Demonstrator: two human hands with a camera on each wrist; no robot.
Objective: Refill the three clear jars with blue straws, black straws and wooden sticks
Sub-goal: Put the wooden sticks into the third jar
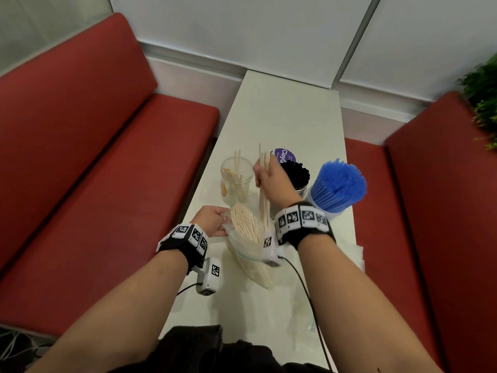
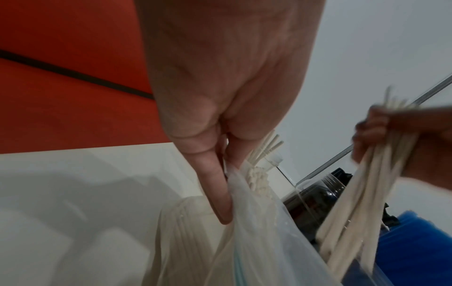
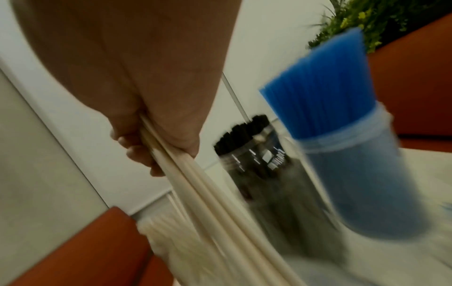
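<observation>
Three clear jars stand on the narrow white table (image 1: 290, 114). The left jar (image 1: 236, 181) holds a few wooden sticks. The middle jar (image 1: 297, 176) (image 3: 257, 158) is full of black straws. The right jar (image 1: 336, 189) (image 3: 347, 154) is packed with blue straws. My right hand (image 1: 271, 179) (image 3: 146, 147) grips a bunch of wooden sticks (image 1: 265, 189) (image 3: 208, 193) (image 2: 354, 212), held upright between the left jar and the black-straw jar. My left hand (image 1: 212, 220) (image 2: 220, 174) pinches the rim of a clear plastic bag of sticks (image 1: 247, 238) (image 2: 244, 232), keeping it open.
Red bench seats (image 1: 94, 184) flank the table on both sides. A purple-labelled lid (image 1: 283, 156) lies behind the black-straw jar. A green plant (image 1: 484, 98) sits at the far right. Empty clear bags (image 1: 349, 254) lie at the table's right edge near me.
</observation>
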